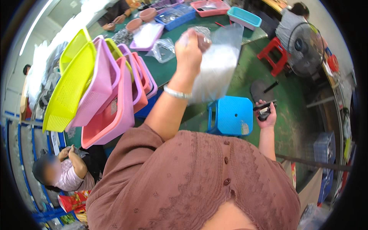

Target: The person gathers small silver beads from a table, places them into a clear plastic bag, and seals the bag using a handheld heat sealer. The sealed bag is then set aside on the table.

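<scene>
Brown blouse cloth (184, 168) lies nearest us in the head view, buttoned down the front. Above it we raise our left hand (189, 51), blurred, its fingers closed tight on the edge of a clear plastic bag (216, 69). That bag hangs over the floor beside the green table (161, 71), white contents showing through; we cannot tell what they are. We wear a pale bangle (177, 92) on the left wrist. Our right hand (270, 119), held low and well apart from the left, turns palm up with fingers curled round a black tool (264, 112) that resembles a stapler. Just left of it we see a blue stool (232, 115). At our left a leaning stack of yellow-green, pink and purple baskets (74, 88) stands close by. On the table's far side lie a blue tray (175, 17) and a turquoise tray (245, 18). We share the room with a co-worker in a dark cap (71, 172) and another in grey (289, 28), near a red stool (273, 55) and a fan (305, 50).
</scene>
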`<state>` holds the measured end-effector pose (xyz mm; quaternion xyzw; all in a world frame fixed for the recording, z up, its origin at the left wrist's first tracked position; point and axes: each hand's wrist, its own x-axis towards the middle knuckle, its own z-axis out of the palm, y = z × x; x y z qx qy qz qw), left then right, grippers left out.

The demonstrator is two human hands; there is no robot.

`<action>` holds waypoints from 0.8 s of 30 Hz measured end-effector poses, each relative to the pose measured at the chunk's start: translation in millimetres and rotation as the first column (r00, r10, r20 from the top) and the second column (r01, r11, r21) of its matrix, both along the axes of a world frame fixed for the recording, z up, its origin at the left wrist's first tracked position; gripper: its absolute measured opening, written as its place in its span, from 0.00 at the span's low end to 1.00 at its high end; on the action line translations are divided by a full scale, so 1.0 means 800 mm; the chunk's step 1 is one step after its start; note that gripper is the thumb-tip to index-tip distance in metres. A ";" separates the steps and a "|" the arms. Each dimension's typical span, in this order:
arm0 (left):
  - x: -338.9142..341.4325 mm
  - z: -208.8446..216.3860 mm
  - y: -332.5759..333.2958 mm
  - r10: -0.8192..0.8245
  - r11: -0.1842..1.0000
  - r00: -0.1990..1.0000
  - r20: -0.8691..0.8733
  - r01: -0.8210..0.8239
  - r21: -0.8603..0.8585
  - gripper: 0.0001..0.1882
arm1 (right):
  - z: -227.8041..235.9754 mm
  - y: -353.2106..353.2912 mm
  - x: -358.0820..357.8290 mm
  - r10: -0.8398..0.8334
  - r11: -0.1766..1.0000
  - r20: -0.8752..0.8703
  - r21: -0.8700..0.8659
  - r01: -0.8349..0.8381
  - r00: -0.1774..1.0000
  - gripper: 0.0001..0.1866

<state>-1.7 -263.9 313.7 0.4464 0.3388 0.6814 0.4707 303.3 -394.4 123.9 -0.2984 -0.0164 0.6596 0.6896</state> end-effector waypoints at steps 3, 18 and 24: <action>0.007 0.012 0.047 -0.033 0.999 0.999 -0.041 0.034 0.031 0.20 | 0.012 0.000 -0.009 0.012 1.000 0.037 0.024 -0.013 0.999 0.13; -0.019 0.008 0.160 0.064 0.989 0.990 -0.123 -0.046 0.142 0.19 | 0.169 0.267 -0.092 0.239 0.807 0.699 0.243 -0.538 0.674 0.21; -0.052 0.016 0.200 0.022 0.988 0.980 -0.198 0.010 0.156 0.19 | 0.203 0.382 -0.104 0.367 0.700 0.711 0.214 -0.681 0.600 0.14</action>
